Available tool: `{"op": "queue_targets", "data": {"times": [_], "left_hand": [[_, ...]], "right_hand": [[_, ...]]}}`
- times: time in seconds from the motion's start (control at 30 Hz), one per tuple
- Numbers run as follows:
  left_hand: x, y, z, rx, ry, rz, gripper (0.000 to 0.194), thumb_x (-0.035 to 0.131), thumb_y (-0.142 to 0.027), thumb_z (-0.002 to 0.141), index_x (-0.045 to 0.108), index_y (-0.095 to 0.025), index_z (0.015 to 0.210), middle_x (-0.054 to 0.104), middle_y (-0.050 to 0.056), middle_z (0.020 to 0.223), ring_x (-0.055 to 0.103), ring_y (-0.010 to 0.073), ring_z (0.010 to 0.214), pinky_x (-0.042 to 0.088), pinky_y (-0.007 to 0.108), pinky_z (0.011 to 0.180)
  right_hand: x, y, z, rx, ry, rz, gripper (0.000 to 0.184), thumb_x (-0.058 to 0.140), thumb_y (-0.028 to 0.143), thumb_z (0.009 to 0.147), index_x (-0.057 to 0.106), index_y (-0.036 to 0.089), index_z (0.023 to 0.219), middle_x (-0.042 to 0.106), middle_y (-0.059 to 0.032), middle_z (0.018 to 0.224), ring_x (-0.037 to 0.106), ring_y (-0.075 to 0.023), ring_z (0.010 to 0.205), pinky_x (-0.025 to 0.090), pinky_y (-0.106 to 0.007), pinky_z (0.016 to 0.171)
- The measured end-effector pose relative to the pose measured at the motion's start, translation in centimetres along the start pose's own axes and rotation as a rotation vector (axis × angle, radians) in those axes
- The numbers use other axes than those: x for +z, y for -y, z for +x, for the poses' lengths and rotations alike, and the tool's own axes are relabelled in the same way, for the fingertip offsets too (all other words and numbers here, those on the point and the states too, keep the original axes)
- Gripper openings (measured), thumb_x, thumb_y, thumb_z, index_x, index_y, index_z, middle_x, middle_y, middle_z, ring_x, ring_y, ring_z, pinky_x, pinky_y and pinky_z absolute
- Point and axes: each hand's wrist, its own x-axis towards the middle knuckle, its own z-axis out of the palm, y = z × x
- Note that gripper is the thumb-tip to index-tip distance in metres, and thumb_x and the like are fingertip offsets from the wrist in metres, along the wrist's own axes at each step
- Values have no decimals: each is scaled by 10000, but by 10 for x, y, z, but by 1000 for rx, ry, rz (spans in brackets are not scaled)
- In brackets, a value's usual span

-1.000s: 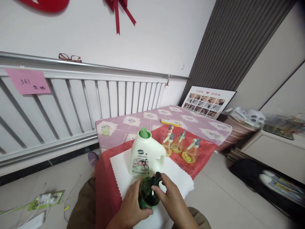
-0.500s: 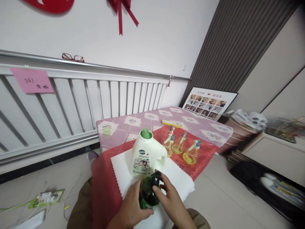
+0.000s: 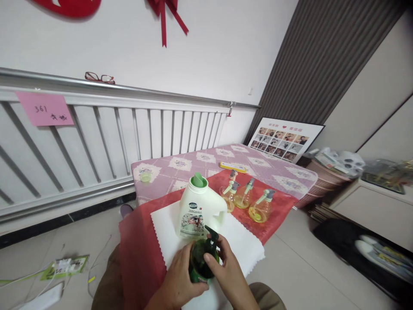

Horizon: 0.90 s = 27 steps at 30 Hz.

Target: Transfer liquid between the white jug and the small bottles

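My left hand (image 3: 180,275) is wrapped around the side of a dark green pump bottle (image 3: 198,260), held tilted low in front of me. With thumb and fingers, my right hand (image 3: 227,267) grips the black pump head (image 3: 212,237) at the bottle's neck. The pump's nozzle sticks up towards the jug. Just beyond the bottle, a pale detergent jug (image 3: 190,202) stands upright with its green spout uncovered. It rests on a white cloth (image 3: 238,234) with a scalloped edge.
Several clear spray bottles (image 3: 259,211) with yellow liquid stand on the red cloth (image 3: 142,254) to the right. A yellow box (image 3: 232,167) and a small pale green cap (image 3: 145,177) lie farther back. Behind is a radiator (image 3: 142,129). Cables (image 3: 48,271) lie on the floor at left.
The black pump head has risen and turned, its nozzle now standing up more clearly. My right fingers have shifted slightly lower around it. My left hand keeps its hold on the bottle.
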Motion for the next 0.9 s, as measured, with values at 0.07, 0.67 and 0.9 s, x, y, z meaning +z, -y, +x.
{"op": "queue_targets", "data": {"times": [0.07,0.67,0.9], "left_hand": [[0,-1,0,-16,1,0,985,708,-176,499,342,-179,1413,522,111,1421,466,307,1304,357,431,1124],[0,-3,0,-26,8,6,982,707,-171,490,355,-187,1406,529,106,1412,470,308,1298,367,424,1115],[-2,-5,1,-19,-1,0,985,717,-176,487,360,-186,1405,530,114,1413,472,318,1298,358,436,1123]], "right_hand": [[-2,-3,-1,3,43,33,442,601,430,830,557,207,1210,674,-104,1222,619,-262,1151,481,-410,1004],[3,-5,2,-30,-74,71,293,692,414,761,671,222,981,763,-70,938,706,-267,904,577,-408,827],[4,-7,1,-6,-80,90,423,754,390,693,636,217,1060,750,-90,1039,701,-275,973,577,-397,839]]}}
